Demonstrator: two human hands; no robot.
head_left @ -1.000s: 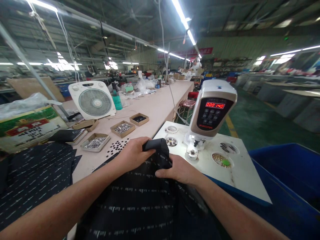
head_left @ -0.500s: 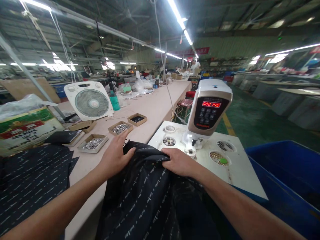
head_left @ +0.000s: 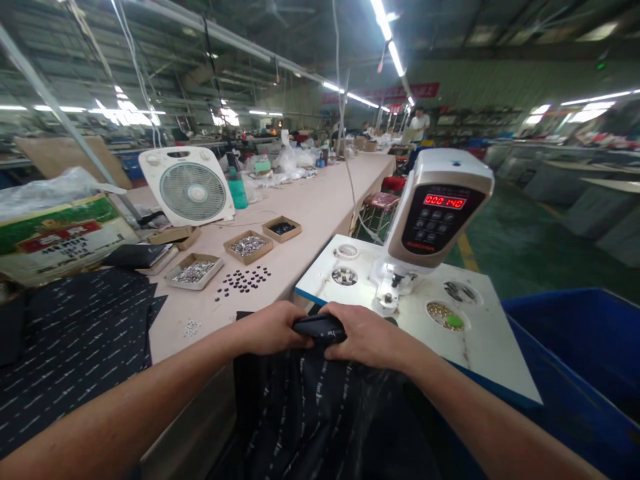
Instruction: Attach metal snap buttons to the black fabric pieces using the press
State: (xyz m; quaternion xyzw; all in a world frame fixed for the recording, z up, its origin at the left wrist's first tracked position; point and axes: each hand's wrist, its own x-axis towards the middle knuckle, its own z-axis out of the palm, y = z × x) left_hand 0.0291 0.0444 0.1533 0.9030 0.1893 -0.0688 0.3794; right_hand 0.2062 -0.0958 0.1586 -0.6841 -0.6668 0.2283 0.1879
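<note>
My left hand (head_left: 277,328) and my right hand (head_left: 363,335) both grip a black printed fabric piece (head_left: 320,407), close together. Between them a folded part of the fabric bulges upward, while the rest hangs down toward me. Just beyond my right hand stands a snap-fastening machine (head_left: 434,207) with a lit red display and a white work plate (head_left: 480,347). Small dark snap caps (head_left: 245,281) lie scattered on the table past my left hand, with a few small silvery pieces (head_left: 192,327) nearer to me.
Cardboard trays of metal parts (head_left: 249,246) sit on the long table (head_left: 320,200), near a white box fan (head_left: 187,187). More printed fabric (head_left: 75,333) lies at left. A blue bin (head_left: 575,320) stands at right. Far back, a person (head_left: 419,123) is beside the tables.
My left hand has moved right from beside the trays and now grips the fabric next to my right hand. The fabric between them has bunched up. The view has shifted slightly.
</note>
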